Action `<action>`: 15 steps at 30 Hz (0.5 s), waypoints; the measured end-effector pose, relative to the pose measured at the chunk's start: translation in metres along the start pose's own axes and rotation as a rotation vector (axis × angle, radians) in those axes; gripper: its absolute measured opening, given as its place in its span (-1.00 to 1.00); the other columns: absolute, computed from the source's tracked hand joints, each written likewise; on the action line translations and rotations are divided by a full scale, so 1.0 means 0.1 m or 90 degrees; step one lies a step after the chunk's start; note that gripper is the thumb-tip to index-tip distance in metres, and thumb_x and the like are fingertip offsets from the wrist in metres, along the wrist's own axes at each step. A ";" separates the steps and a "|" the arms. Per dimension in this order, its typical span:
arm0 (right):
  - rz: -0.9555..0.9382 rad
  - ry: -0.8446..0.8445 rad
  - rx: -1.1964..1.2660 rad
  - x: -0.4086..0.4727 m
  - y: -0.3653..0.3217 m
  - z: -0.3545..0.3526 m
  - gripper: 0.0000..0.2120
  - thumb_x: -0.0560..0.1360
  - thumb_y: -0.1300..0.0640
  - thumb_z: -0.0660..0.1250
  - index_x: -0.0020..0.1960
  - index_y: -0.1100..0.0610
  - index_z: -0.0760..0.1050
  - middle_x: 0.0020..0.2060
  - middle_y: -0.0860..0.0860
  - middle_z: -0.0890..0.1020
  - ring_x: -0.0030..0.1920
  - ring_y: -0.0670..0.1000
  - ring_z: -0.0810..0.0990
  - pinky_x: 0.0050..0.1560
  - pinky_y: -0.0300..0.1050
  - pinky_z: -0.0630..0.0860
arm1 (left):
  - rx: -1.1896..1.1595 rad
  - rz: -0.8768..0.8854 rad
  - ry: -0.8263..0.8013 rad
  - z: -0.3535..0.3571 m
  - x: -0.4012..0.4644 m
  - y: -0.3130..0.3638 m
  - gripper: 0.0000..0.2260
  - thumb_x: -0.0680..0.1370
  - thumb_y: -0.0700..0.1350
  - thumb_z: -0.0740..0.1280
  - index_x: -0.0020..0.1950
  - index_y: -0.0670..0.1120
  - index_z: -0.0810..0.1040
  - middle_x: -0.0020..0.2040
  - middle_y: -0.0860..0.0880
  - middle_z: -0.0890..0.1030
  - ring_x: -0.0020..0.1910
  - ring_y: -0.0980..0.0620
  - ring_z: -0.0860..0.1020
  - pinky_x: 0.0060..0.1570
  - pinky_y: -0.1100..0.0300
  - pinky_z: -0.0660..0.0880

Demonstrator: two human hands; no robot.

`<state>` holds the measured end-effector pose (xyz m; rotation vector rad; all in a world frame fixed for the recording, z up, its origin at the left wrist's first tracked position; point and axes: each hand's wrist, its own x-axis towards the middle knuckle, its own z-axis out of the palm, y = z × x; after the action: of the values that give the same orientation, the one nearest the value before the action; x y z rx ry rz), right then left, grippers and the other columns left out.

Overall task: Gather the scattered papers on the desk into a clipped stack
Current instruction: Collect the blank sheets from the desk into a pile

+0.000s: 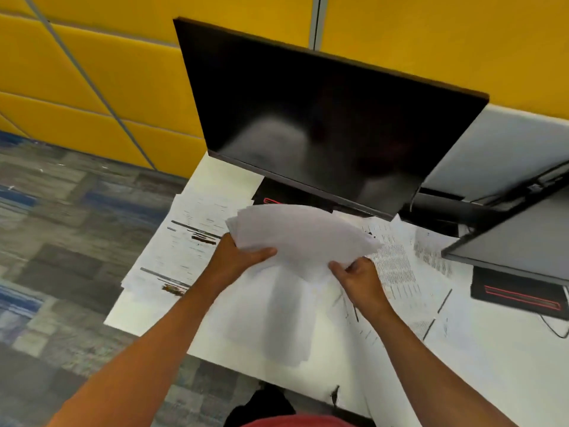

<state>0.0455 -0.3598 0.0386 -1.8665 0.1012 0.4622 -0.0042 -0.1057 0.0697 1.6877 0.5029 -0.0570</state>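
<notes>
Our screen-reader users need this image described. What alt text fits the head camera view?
A person's left hand and right hand grip a fanned bundle of white papers above a white desk. Printed sheets lie scattered on it below a dark monitor. No clip is visible.

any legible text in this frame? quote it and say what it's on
None legible.
Loose sheets left on the desk: printed lines, motion-blurred.
Loose sheets right: dense print, too small.
Held stack: blank side showing.
Black monitor bases: red outline marking, no letters.
</notes>
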 end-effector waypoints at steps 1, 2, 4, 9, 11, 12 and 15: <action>0.009 0.022 0.019 -0.01 0.02 0.07 -0.91 0.54 0.20 0.45 -0.04 0.03 0.58 -0.24 -0.23 0.68 -0.15 -0.21 0.68 -0.03 -0.19 0.58 | 0.007 -0.001 0.007 -0.03 0.02 -0.10 -0.39 0.24 0.00 0.67 0.23 0.08 0.54 0.11 0.02 0.66 0.15 -0.02 0.62 -0.01 0.27 0.58; 0.008 0.048 0.031 -0.02 0.04 0.10 -0.88 0.55 0.22 0.43 0.04 0.04 0.58 -0.14 -0.18 0.69 -0.09 -0.19 0.68 -0.01 -0.22 0.59 | 0.011 0.003 0.017 -0.06 0.03 -0.15 -0.43 0.27 -0.05 0.67 0.22 0.03 0.56 0.09 0.01 0.66 0.13 -0.02 0.61 -0.04 0.32 0.57; -0.018 0.100 0.025 -0.06 0.03 0.15 -0.86 0.55 0.22 0.42 0.04 0.01 0.57 -0.08 -0.12 0.69 -0.07 -0.22 0.66 0.00 -0.29 0.56 | -0.016 0.017 0.033 -0.13 0.06 -0.19 -0.42 0.27 -0.02 0.66 0.23 -0.01 0.57 0.10 0.02 0.64 0.13 0.02 0.59 0.01 0.33 0.55; -0.075 0.023 -0.061 -0.12 0.11 0.26 -0.61 0.57 0.45 0.29 -0.01 -0.05 0.60 -0.11 -0.11 0.68 -0.04 -0.22 0.64 0.05 -0.29 0.56 | 0.079 0.016 -0.065 -0.10 -0.04 -0.31 -0.81 0.44 -0.19 0.54 -0.07 0.06 0.64 -0.15 0.27 0.68 -0.01 0.19 0.65 -0.04 0.44 0.50; -0.088 0.033 -0.036 -0.10 0.13 0.28 -0.59 0.54 0.43 0.26 -0.03 -0.07 0.64 -0.10 -0.09 0.69 -0.03 -0.18 0.64 0.10 -0.15 0.60 | 0.038 0.067 -0.054 -0.06 0.01 -0.35 -0.66 0.45 -0.36 0.48 -0.12 0.12 0.68 -0.12 0.18 0.71 -0.02 0.13 0.67 -0.01 0.25 0.58; -0.080 0.028 -0.033 -0.15 0.06 0.26 -0.63 0.53 0.38 0.29 0.01 -0.09 0.63 -0.07 -0.11 0.68 -0.02 -0.20 0.64 0.08 -0.20 0.59 | 0.024 0.074 -0.033 -0.06 0.00 -0.27 -0.60 0.45 -0.35 0.49 -0.06 0.21 0.67 -0.10 0.20 0.70 -0.01 0.20 0.65 0.02 0.22 0.58; -0.128 0.137 0.008 -0.29 -0.19 0.25 -0.71 0.55 0.35 0.37 0.08 -0.04 0.54 -0.12 -0.25 0.65 -0.06 -0.31 0.61 -0.09 -0.47 0.49 | -0.002 0.061 0.045 -0.12 0.08 -0.04 -0.58 0.32 -0.07 0.61 0.09 0.18 0.56 0.01 0.20 0.65 0.03 0.22 0.60 0.06 0.20 0.55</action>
<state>0.0175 -0.3345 0.0594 -1.8859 0.0592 0.1205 -0.0009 -0.0910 0.0659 1.7139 0.4734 0.0736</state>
